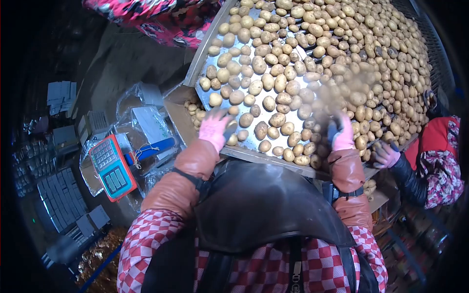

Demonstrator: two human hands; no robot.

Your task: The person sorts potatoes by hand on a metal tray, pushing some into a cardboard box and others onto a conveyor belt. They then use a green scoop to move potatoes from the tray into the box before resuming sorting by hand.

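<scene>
Potatoes [327, 61], hundreds, crowd one table [204, 53]; I can't tell the grip of left hand [213, 128] or right hand [343, 134].

Left forearm [181, 181] slants forward, left hand [215, 128] back uppermost; right forearm [348, 172] extends ahead — right hand [342, 133] partly blurred

Potatoes [268, 103] lie across the table [209, 44] before you, thickest toward its right edge; beyond its near-left corner sit a box [178, 101], seemingly lower, then a scale [115, 168].
</scene>
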